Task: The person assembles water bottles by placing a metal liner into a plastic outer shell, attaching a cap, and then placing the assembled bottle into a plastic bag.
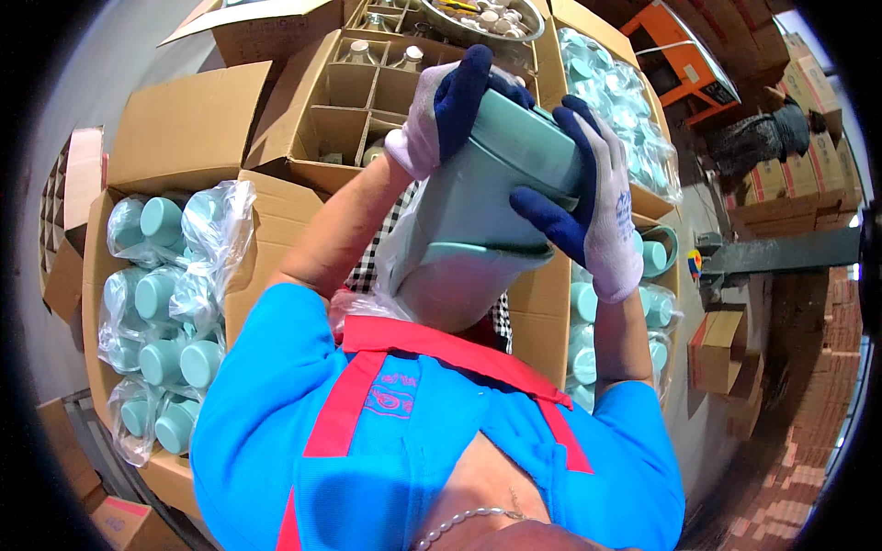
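Both my hands wear whitish gloves with dark blue palms and fingers. They grip a large teal plastic container [501, 161], tilted in front of my chest. My left hand [455, 106] wraps its upper left corner. On the right side, my right hand [597, 197] clasps it, thumb across the front and fingers around the edge. A lid-like band runs along the upper end, and a second curved rim shows lower down. Clear plastic film [397, 257] hangs beside its lower left side. My apron hides what lies directly below.
To the left, an open carton [255, 266] holds several bagged teal cups [161, 220]; more teal cups [583, 303] fill boxes on the right. Ahead, a divided carton [335, 129] holds capped bottles [360, 53] under a metal bowl [487, 35] of small parts. An orange machine [675, 55] stands far right.
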`<action>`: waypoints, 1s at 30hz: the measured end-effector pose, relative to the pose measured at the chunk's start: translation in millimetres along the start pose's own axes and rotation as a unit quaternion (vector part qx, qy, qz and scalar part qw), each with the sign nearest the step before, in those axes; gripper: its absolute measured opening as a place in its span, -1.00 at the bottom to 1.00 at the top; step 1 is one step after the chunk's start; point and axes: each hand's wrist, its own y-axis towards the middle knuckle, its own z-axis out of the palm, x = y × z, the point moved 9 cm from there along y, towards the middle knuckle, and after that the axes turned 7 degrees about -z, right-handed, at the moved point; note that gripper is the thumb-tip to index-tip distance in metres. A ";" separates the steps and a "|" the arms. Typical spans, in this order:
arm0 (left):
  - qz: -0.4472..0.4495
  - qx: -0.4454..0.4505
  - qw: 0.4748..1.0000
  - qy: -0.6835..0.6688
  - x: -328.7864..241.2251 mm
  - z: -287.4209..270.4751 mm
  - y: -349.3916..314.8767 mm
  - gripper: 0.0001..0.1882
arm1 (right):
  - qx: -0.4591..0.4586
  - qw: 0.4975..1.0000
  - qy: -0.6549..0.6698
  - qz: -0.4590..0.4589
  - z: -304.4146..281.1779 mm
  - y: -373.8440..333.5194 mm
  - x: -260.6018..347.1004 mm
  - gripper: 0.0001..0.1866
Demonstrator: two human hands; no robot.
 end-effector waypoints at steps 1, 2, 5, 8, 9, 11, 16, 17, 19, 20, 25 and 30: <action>-0.052 0.014 0.999 -0.001 5.7 2.2 0.1 -0.40 | -0.021 1.000 0.007 0.006 -2.1 -3.2 -0.2 -0.18; 0.050 0.019 0.993 0.102 -15.2 7.7 0.9 -0.43 | -0.025 0.999 0.014 0.016 -4.3 -5.1 -3.4 -0.22; 0.146 0.002 0.946 0.291 -44.2 32.8 -14.7 -0.61 | -0.063 0.990 0.112 0.061 -9.1 -12.9 -19.0 -0.37; 0.123 -0.032 0.971 0.203 -25.5 17.6 -0.2 -0.80 | -0.174 0.923 0.326 0.111 -0.2 -20.3 -59.9 -0.62; 0.096 -0.031 0.971 0.219 -26.5 14.9 2.5 -0.77 | -0.194 0.916 0.323 0.135 2.9 -29.4 -79.6 -0.59; 0.000 -0.041 0.998 0.053 11.0 -6.3 8.7 -0.63 | -0.184 0.902 0.369 0.127 15.9 -36.7 -99.4 -0.58; -0.256 0.033 0.860 -0.439 129.4 -5.9 25.6 -0.50 | -0.089 0.996 0.031 0.003 5.5 19.5 -16.6 -0.56; -0.289 0.076 0.791 -0.533 138.5 22.6 19.3 -0.52 | -0.039 0.998 0.040 0.034 21.3 21.3 -29.9 -0.58; -0.169 0.064 0.868 -0.463 128.7 11.6 6.4 -0.54 | -0.058 0.989 0.137 0.021 31.9 4.4 -49.2 -0.62; -0.112 0.057 0.894 -0.430 116.3 7.5 5.1 -0.49 | -0.085 0.984 0.153 0.019 30.5 -2.4 -51.7 -0.68; -0.081 0.031 0.945 -0.315 87.2 -6.1 -3.3 -0.37 | -0.119 0.960 0.253 -0.023 21.2 -3.3 -48.9 -0.63; 0.002 -0.062 0.998 -0.020 35.7 -22.5 -2.1 -0.45 | -0.112 0.975 0.191 0.030 16.1 6.5 -41.8 -0.64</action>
